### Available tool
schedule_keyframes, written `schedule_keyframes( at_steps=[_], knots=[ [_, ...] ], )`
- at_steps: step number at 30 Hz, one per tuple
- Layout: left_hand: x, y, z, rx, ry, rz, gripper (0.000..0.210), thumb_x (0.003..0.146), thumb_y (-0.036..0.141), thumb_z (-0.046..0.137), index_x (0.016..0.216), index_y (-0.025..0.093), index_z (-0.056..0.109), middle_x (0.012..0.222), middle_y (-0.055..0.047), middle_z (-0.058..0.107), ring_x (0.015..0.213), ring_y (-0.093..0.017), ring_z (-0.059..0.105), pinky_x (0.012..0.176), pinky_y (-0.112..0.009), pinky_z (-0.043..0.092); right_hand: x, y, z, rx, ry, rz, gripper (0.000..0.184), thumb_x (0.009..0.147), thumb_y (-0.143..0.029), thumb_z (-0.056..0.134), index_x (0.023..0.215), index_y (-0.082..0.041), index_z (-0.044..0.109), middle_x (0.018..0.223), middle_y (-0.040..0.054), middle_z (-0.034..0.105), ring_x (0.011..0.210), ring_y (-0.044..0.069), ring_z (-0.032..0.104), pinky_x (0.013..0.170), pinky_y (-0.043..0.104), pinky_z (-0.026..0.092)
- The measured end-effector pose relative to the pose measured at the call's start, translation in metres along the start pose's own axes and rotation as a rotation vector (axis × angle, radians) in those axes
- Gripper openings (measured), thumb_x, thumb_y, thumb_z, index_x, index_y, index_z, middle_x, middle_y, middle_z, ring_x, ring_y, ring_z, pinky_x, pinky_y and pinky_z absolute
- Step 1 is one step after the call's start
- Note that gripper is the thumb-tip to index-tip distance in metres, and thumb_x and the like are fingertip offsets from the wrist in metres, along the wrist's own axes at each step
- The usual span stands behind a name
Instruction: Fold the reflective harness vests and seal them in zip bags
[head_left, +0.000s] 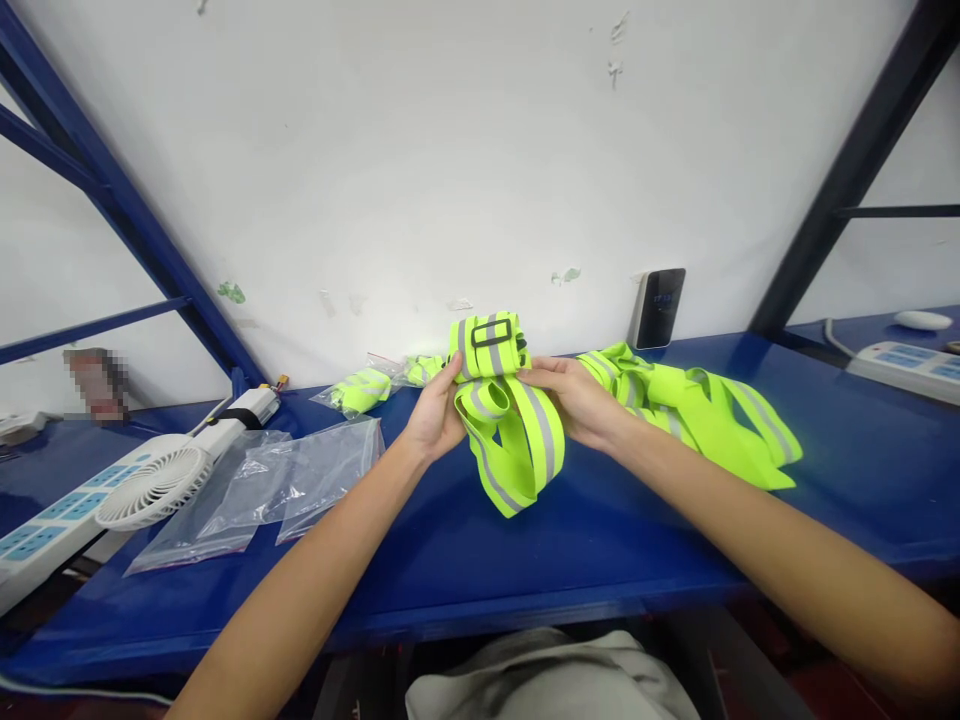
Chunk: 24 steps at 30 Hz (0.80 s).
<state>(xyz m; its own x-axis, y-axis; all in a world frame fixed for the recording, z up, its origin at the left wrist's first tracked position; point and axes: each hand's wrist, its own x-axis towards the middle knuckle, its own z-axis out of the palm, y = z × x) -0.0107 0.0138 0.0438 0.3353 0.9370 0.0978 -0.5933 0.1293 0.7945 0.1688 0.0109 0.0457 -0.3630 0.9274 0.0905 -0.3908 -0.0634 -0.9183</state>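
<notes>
Between my hands, over the middle of the blue table, is a neon-yellow reflective strap (pixel 551 430) with grey stripes. Its upper part is rolled into a bundle with a black buckle on the front, while loose loops hang below. My left hand (pixel 436 415) grips the bundle's left side, thumb on the front. At the right side, my right hand (pixel 577 400) pinches the strap near the bottom of the roll. Just behind my right forearm lies a heap of similar reflective straps (pixel 690 405), partly hidden by the arm.
Clear plastic bags (pixel 262 490) lie on the blue table (pixel 480 570) at left, beside a white handheld fan (pixel 161 485) and a power strip (pixel 56 530). Bagged neon straps (pixel 360 390) rest by the wall. A phone (pixel 660 308) leans at the back right, near the rack post (pixel 832 170).
</notes>
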Motion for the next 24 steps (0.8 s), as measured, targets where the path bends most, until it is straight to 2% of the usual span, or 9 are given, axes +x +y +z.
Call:
schedule_keyframes(
  at_steps=[4, 6, 10, 13, 16, 20, 24],
  knots=[
    [0.0006, 0.0018, -0.0027, 0.004, -0.014, 0.005, 0.044, 0.101, 0.04, 0.047, 0.128, 0.011, 0.066, 0.113, -0.015, 0.076, 0.109, -0.031, 0.072, 0.103, -0.046, 0.052, 0.0001, -0.0019, -0.0003, 0.11, -0.023, 0.116, 0.008, 0.084, -0.024, 0.07, 0.088, -0.017, 0.071, 0.073, 0.0042, 0.07, 0.068, 0.018, 0.068, 0.075, 0.034, 0.059],
    [0.0017, 0.0029, -0.0059, 0.005, -0.007, 0.033, 0.042, 0.099, 0.039, 0.051, 0.128, 0.012, 0.066, 0.113, -0.015, 0.076, 0.108, -0.032, 0.072, 0.103, -0.046, 0.052, -0.0004, -0.0027, -0.0004, 0.147, -0.025, 0.142, 0.012, 0.088, -0.026, 0.064, 0.089, -0.016, 0.071, 0.081, 0.0068, 0.073, 0.076, 0.021, 0.07, 0.078, 0.037, 0.06],
    [0.0043, 0.0024, -0.0094, 0.001, 0.033, 0.075, 0.039, 0.098, 0.035, 0.053, 0.127, 0.013, 0.066, 0.114, -0.013, 0.076, 0.112, -0.03, 0.071, 0.106, -0.044, 0.05, 0.0001, -0.001, -0.0012, 0.115, -0.028, 0.071, 0.011, 0.088, -0.021, 0.065, 0.087, -0.015, 0.073, 0.101, 0.0094, 0.076, 0.089, 0.021, 0.071, 0.086, 0.034, 0.059],
    [0.0056, 0.0009, -0.0086, 0.018, 0.024, 0.122, 0.036, 0.095, 0.033, 0.059, 0.122, 0.011, 0.069, 0.115, -0.014, 0.076, 0.117, -0.031, 0.069, 0.108, -0.043, 0.049, 0.0029, 0.0025, -0.0037, 0.09, -0.02, 0.029, 0.006, 0.083, -0.016, 0.072, 0.087, -0.015, 0.075, 0.097, 0.0075, 0.076, 0.086, 0.018, 0.071, 0.087, 0.028, 0.058],
    [0.006, 0.0004, -0.0076, 0.048, 0.009, 0.21, 0.033, 0.09, 0.029, 0.067, 0.117, 0.011, 0.072, 0.115, -0.013, 0.076, 0.121, -0.031, 0.066, 0.11, -0.042, 0.047, 0.0062, 0.0045, -0.0066, 0.131, 0.004, 0.034, 0.01, 0.081, -0.015, 0.074, 0.091, -0.016, 0.075, 0.097, 0.0052, 0.077, 0.084, 0.015, 0.071, 0.085, 0.025, 0.058],
    [0.0052, 0.0013, -0.0084, 0.086, -0.03, 0.253, 0.035, 0.086, 0.028, 0.073, 0.117, 0.013, 0.072, 0.116, -0.012, 0.076, 0.125, -0.032, 0.063, 0.111, -0.041, 0.047, 0.0064, 0.0041, -0.0068, 0.167, -0.071, 0.075, 0.013, 0.085, -0.02, 0.069, 0.096, -0.016, 0.074, 0.105, 0.0067, 0.076, 0.093, 0.018, 0.072, 0.09, 0.027, 0.057],
    [0.0038, -0.0003, -0.0072, 0.109, -0.069, 0.259, 0.036, 0.085, 0.028, 0.074, 0.117, 0.012, 0.072, 0.119, -0.013, 0.075, 0.126, -0.032, 0.062, 0.111, -0.042, 0.047, 0.0033, 0.0065, -0.0051, 0.175, -0.103, 0.099, 0.017, 0.085, -0.023, 0.068, 0.099, -0.016, 0.074, 0.106, 0.0071, 0.077, 0.093, 0.019, 0.072, 0.088, 0.029, 0.057]
  ],
)
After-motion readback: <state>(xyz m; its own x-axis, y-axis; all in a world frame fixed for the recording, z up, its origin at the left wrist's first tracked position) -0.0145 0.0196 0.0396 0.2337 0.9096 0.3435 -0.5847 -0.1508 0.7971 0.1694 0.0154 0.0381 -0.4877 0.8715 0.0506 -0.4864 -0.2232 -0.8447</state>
